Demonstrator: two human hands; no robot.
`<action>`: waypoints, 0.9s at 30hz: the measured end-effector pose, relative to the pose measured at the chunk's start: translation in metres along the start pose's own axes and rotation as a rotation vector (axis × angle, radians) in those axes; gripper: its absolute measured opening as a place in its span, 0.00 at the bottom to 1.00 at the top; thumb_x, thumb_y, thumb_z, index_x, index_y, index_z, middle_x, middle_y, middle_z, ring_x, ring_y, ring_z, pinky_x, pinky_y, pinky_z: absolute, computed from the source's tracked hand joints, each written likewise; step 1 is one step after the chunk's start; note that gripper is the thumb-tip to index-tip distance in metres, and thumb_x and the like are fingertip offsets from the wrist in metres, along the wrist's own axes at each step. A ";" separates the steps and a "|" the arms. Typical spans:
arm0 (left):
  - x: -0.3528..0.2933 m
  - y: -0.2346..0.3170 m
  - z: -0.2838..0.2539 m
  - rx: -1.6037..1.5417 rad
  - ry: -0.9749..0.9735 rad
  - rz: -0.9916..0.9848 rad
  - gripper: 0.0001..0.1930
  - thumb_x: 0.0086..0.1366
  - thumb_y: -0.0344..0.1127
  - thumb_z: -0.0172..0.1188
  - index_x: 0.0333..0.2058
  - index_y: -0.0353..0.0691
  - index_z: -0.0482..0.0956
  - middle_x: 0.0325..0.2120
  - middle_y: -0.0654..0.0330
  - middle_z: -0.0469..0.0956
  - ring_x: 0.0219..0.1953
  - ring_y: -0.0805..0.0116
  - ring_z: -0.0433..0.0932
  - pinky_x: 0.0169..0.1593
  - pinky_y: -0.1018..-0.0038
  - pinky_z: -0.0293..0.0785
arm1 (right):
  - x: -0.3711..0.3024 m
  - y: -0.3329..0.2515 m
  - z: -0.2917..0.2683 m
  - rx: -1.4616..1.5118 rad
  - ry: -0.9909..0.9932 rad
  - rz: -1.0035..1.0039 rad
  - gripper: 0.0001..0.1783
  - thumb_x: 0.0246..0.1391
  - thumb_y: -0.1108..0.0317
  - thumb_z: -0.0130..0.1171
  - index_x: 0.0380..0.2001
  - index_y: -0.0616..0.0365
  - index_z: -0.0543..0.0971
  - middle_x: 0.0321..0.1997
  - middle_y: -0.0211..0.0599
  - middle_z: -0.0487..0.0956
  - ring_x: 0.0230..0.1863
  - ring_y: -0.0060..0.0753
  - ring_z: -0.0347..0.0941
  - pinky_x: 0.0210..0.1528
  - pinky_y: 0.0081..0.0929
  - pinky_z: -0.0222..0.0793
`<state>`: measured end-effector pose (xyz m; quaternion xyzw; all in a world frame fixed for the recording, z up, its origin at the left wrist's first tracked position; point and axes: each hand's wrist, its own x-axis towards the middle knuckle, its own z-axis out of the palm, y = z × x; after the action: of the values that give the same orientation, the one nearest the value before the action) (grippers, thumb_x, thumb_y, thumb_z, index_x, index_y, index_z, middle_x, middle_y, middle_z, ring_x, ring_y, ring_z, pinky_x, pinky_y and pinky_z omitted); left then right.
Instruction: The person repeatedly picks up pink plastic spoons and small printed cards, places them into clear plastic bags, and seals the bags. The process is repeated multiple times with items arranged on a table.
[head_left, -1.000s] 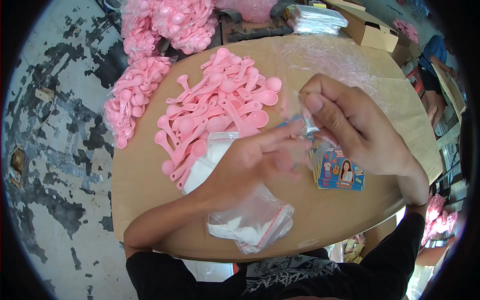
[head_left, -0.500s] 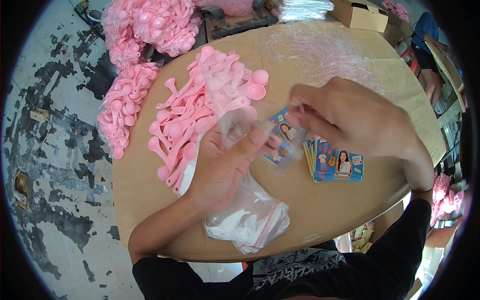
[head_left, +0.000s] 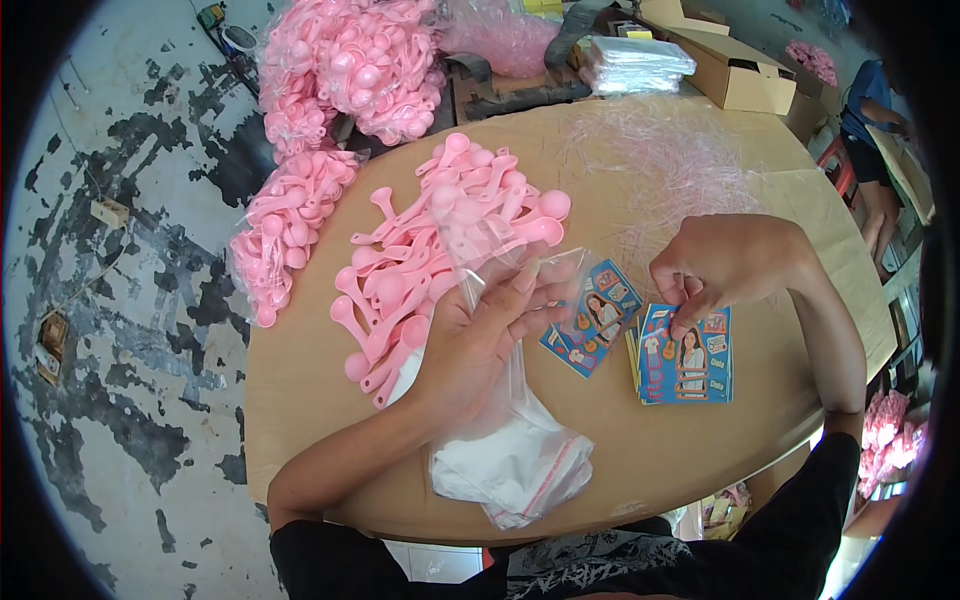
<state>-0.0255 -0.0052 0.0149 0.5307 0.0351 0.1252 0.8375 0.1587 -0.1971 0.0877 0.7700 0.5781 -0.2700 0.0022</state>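
Left hand (head_left: 480,335), palm down near table centre, fingers curled around the mouth of one clear plastic bag (head_left: 490,250), gripping it upright over the spoons. One picture card (head_left: 592,318) tucked against the thumb and fingertips at 3 o'clock of that hand, tilted, blue with a printed figure; whether inside the bag mouth or just behind it, hard to tell.

Right hand (head_left: 730,265) at 3 o'clock of the card, fingertips pinched together on the top edge of the card stack (head_left: 685,355), which lies flat on the table just below the knuckles. Number of cards in the stack uncountable; several edges showing at its left side.

Under the left wrist, at 6 o'clock, one pile of flat clear zip bags (head_left: 510,460) with pink seal strips, resting on the table near its front rim.

At 11 o'clock of the left hand, one loose heap of pink plastic spoons (head_left: 440,240), dozens, too many to count. Farther out at 10 o'clock, one filled bag of spoons (head_left: 285,230) at the table's left edge; at 12 o'clock, a bigger bagged mass of pink spoons (head_left: 350,70) beyond the round cardboard-covered table (head_left: 310,390).
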 end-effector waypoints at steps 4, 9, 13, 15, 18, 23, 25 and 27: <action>0.001 0.002 0.002 0.071 0.024 0.007 0.17 0.70 0.36 0.51 0.54 0.34 0.69 0.46 0.51 0.77 0.49 0.60 0.78 0.52 0.63 0.76 | 0.002 0.003 0.000 0.048 0.009 -0.005 0.16 0.50 0.54 0.66 0.30 0.56 0.80 0.26 0.37 0.82 0.29 0.34 0.80 0.31 0.31 0.71; 0.003 0.000 -0.006 0.087 0.057 0.034 0.17 0.69 0.37 0.54 0.51 0.33 0.70 0.46 0.50 0.76 0.48 0.61 0.78 0.52 0.63 0.76 | 0.008 -0.010 -0.003 0.213 0.209 -0.111 0.12 0.61 0.60 0.54 0.36 0.57 0.78 0.22 0.34 0.79 0.21 0.28 0.77 0.24 0.25 0.69; 0.006 0.002 -0.005 0.040 0.156 0.049 0.18 0.68 0.38 0.56 0.51 0.33 0.69 0.47 0.50 0.75 0.48 0.60 0.77 0.53 0.64 0.76 | 0.014 -0.022 0.002 0.561 0.389 -0.111 0.13 0.67 0.60 0.47 0.43 0.58 0.73 0.24 0.31 0.79 0.19 0.20 0.73 0.17 0.17 0.65; 0.009 0.001 -0.007 0.043 0.191 0.046 0.19 0.68 0.38 0.56 0.52 0.33 0.68 0.47 0.50 0.75 0.49 0.59 0.77 0.54 0.64 0.76 | 0.017 -0.025 0.002 0.594 0.411 -0.129 0.13 0.67 0.60 0.47 0.44 0.58 0.73 0.24 0.30 0.78 0.18 0.20 0.73 0.17 0.16 0.64; 0.007 0.000 -0.007 0.004 0.225 0.059 0.21 0.69 0.38 0.54 0.55 0.33 0.66 0.48 0.51 0.74 0.50 0.59 0.76 0.56 0.63 0.74 | 0.020 -0.024 0.005 0.662 0.429 -0.168 0.13 0.67 0.61 0.46 0.45 0.58 0.73 0.25 0.27 0.78 0.19 0.18 0.72 0.19 0.15 0.64; 0.008 -0.003 -0.007 -0.030 0.168 0.099 0.21 0.70 0.38 0.52 0.56 0.32 0.65 0.47 0.50 0.74 0.51 0.58 0.75 0.58 0.62 0.72 | 0.030 -0.021 0.013 0.628 0.460 -0.213 0.13 0.67 0.62 0.46 0.47 0.59 0.73 0.31 0.27 0.78 0.29 0.12 0.71 0.29 0.16 0.67; 0.010 -0.004 -0.009 -0.039 0.183 0.075 0.21 0.70 0.38 0.52 0.55 0.31 0.65 0.47 0.49 0.74 0.51 0.58 0.75 0.58 0.62 0.72 | 0.030 -0.024 0.013 0.716 0.437 -0.237 0.14 0.68 0.63 0.46 0.49 0.60 0.72 0.34 0.28 0.77 0.34 0.11 0.68 0.35 0.18 0.67; 0.010 -0.004 -0.010 -0.049 0.198 0.052 0.20 0.70 0.39 0.52 0.54 0.31 0.65 0.47 0.49 0.73 0.51 0.57 0.75 0.58 0.62 0.72 | 0.029 -0.025 0.015 0.738 0.422 -0.217 0.15 0.68 0.63 0.46 0.50 0.60 0.72 0.35 0.28 0.77 0.34 0.11 0.68 0.35 0.18 0.67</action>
<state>-0.0169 0.0043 0.0077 0.4959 0.1011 0.1995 0.8391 0.1355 -0.1678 0.0711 0.6923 0.5081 -0.2937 -0.4198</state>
